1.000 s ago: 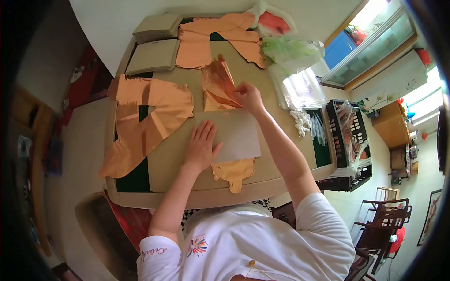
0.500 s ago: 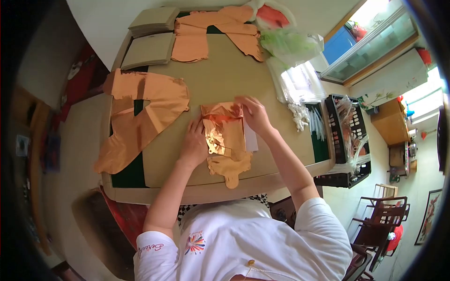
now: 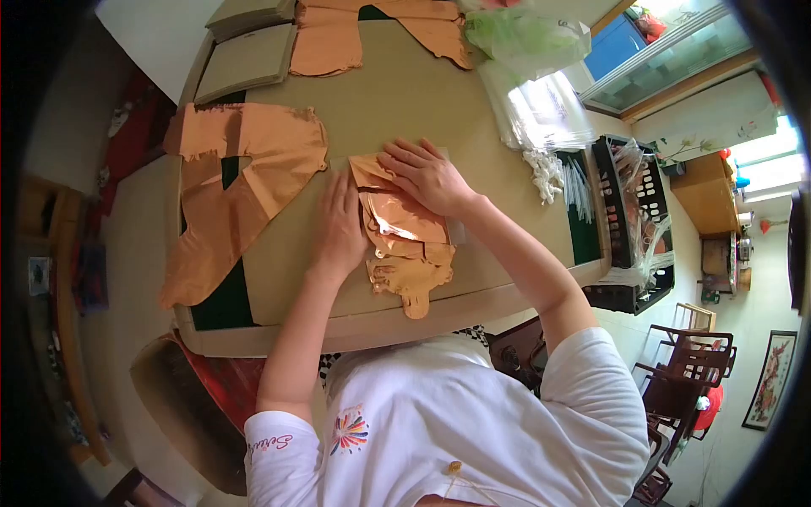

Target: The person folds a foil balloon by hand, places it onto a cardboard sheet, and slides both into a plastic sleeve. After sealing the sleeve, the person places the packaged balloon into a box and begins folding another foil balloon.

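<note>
A shiny copper-gold foil sheet (image 3: 407, 230) lies on the table (image 3: 422, 110) in front of me, over a pale paper sheet (image 3: 457, 230) whose edge shows at the right. My right hand (image 3: 425, 175) presses flat on the foil's upper part, fingers spread. My left hand (image 3: 340, 226) lies flat against the foil's left edge. A matte orange cut-out shape (image 3: 414, 283) pokes out below the foil, near the table's front edge.
A large torn orange sheet (image 3: 236, 182) covers the table's left side. Tan paper stacks (image 3: 245, 63) and more orange sheets (image 3: 329, 46) lie at the far end. Plastic bags (image 3: 541, 101) sit at the right, and a black crate (image 3: 629, 228) stands beside the table.
The foil, lifted up at first by my right hand, was brought down over the paper. Both hands now press it flat. My view has shifted closer to the table.
</note>
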Demonstrator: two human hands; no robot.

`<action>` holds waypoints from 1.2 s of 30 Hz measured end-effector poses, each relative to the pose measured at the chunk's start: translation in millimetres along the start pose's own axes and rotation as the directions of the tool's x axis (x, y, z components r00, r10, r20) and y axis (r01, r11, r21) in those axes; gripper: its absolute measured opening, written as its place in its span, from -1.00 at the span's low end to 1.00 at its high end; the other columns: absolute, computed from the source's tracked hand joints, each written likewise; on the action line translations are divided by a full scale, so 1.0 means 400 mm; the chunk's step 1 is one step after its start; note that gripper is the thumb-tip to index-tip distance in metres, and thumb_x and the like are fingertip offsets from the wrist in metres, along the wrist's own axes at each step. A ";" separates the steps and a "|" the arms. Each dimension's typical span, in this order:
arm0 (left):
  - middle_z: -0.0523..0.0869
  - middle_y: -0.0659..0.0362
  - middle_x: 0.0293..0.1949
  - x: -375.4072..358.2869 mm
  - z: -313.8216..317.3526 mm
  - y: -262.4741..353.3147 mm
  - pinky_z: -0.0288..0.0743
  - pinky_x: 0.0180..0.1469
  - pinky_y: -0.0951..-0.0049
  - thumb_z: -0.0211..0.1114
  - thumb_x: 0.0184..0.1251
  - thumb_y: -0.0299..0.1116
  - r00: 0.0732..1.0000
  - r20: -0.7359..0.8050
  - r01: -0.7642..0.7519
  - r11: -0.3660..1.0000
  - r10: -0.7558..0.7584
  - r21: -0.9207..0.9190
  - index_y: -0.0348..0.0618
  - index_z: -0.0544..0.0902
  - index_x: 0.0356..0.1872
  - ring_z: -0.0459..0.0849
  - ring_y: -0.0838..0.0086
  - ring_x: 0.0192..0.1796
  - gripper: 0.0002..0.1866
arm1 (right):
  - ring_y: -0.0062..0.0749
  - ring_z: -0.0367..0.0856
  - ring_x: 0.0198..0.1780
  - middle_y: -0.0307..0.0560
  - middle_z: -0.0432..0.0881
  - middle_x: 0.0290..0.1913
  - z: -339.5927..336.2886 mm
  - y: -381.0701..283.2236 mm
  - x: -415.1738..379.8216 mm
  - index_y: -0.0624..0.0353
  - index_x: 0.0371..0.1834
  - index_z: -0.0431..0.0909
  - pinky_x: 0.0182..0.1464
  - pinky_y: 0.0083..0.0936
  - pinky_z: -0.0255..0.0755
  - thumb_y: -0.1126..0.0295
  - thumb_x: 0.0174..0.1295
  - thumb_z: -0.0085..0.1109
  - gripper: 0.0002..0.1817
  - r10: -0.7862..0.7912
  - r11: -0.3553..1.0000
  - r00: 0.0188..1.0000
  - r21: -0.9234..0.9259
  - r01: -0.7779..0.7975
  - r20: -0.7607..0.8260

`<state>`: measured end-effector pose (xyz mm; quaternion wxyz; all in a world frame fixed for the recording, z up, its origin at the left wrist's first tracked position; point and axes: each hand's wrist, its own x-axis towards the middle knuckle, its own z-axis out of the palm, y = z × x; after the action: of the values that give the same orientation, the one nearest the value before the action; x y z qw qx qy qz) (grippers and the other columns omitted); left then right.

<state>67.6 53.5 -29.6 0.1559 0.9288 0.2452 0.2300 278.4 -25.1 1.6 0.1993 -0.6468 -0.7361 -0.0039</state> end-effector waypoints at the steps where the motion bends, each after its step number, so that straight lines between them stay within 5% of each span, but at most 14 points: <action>1: 0.29 -0.20 0.36 0.001 0.005 -0.005 0.07 0.48 0.04 0.18 0.21 -0.47 0.998 -0.055 0.027 1.000 -0.027 0.006 -0.45 0.29 0.29 0.21 0.01 0.44 -0.40 | -0.18 0.25 0.43 -0.07 0.38 0.37 0.001 -0.001 -0.002 0.07 0.30 0.40 0.41 -0.09 0.12 0.16 0.43 -0.07 -0.56 -0.002 1.000 1.000 0.010 0.002 -0.003; 4: 0.35 -0.21 0.32 0.014 -0.010 -0.013 0.13 0.45 0.07 0.07 0.28 -0.54 0.997 -0.052 0.060 0.998 -0.061 -0.016 -0.46 0.34 0.25 0.26 0.01 0.42 -0.51 | -0.18 0.25 0.43 -0.07 0.38 0.38 0.014 0.010 -0.006 0.06 0.31 0.39 0.42 -0.08 0.12 0.15 0.42 -0.07 -0.55 0.006 1.000 1.000 0.004 -0.006 -0.008; 7: 0.38 -0.20 0.31 0.090 -0.096 0.020 0.18 0.43 0.09 0.02 0.34 -0.54 0.910 0.228 0.392 0.899 -0.347 -0.195 -0.46 0.36 0.23 0.27 0.02 0.42 -0.57 | -0.18 0.24 0.44 -0.08 0.38 0.38 0.022 0.018 -0.009 0.05 0.32 0.39 0.43 -0.06 0.10 0.15 0.42 -0.06 -0.54 -0.023 0.999 1.000 -0.022 0.023 -0.020; 10: 0.37 -0.17 0.33 0.130 -0.047 0.035 0.13 0.45 0.09 0.01 0.41 -0.43 0.991 0.037 0.133 0.984 -0.129 -0.120 -0.42 0.34 0.27 0.23 0.06 0.45 -0.55 | -0.18 0.23 0.44 -0.09 0.37 0.39 0.026 0.016 -0.007 0.04 0.33 0.38 0.44 -0.06 0.09 0.16 0.41 -0.04 -0.54 -0.010 0.999 1.000 -0.044 0.009 -0.011; 13: 0.26 -0.16 0.41 0.113 0.043 0.057 0.01 0.49 0.08 -0.02 0.48 -0.31 0.993 0.084 0.077 0.990 -0.088 0.122 -0.37 0.26 0.37 0.13 0.07 0.50 -0.48 | -0.19 0.21 0.46 -0.10 0.35 0.40 0.020 0.011 -0.008 0.03 0.34 0.37 0.44 -0.05 0.08 0.16 0.41 -0.05 -0.53 -0.003 0.999 1.000 -0.033 0.003 0.000; 19: 0.15 -0.19 0.45 0.071 0.056 0.056 -0.06 0.50 0.00 0.06 0.44 -0.08 0.994 0.060 0.076 0.980 -0.089 0.183 -0.36 0.20 0.41 0.06 0.01 0.52 -0.32 | -0.19 0.18 0.47 -0.10 0.32 0.42 0.019 0.008 -0.012 0.07 0.38 0.31 0.45 -0.05 0.05 0.14 0.42 -0.09 -0.50 0.018 0.999 1.000 -0.029 -0.017 0.023; 28: 0.11 -0.17 0.47 0.078 0.049 0.055 -0.10 0.52 0.03 0.03 0.46 -0.08 0.991 0.091 0.077 0.976 -0.097 0.203 -0.32 0.16 0.43 0.01 0.01 0.54 -0.33 | -0.19 -0.02 0.56 -0.07 0.15 0.51 -0.003 0.032 -0.040 0.09 0.49 0.15 0.54 -0.06 -0.21 0.07 0.45 -0.17 -0.39 0.354 0.935 0.934 -0.032 -0.353 0.041; 31: 0.10 -0.16 0.48 0.078 0.043 0.058 -0.10 0.52 0.04 0.02 0.47 -0.08 0.988 0.107 0.089 0.975 -0.113 0.204 -0.31 0.14 0.44 0.00 0.02 0.54 -0.33 | -0.19 -0.02 0.56 -0.09 0.14 0.52 -0.017 0.007 -0.078 0.10 0.50 0.13 0.54 -0.04 -0.23 0.09 0.45 -0.16 -0.39 0.207 0.973 0.969 -0.128 -0.190 0.135; 36: 0.09 -0.15 0.48 0.073 0.046 0.057 -0.11 0.52 0.04 0.00 0.48 -0.08 0.990 0.097 0.080 0.975 -0.102 0.208 -0.29 0.13 0.45 0.01 0.04 0.54 -0.33 | -0.26 0.00 0.55 -0.12 0.18 0.50 -0.062 -0.102 -0.214 0.07 0.48 0.17 0.54 -0.07 -0.21 0.13 0.44 -0.14 -0.42 0.161 0.985 0.958 -0.094 -0.143 0.236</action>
<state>108.0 46.6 -25.6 0.0832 0.9387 0.3010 0.1463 254.0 -119.6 9.3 0.0829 -0.7041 -0.7025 0.0627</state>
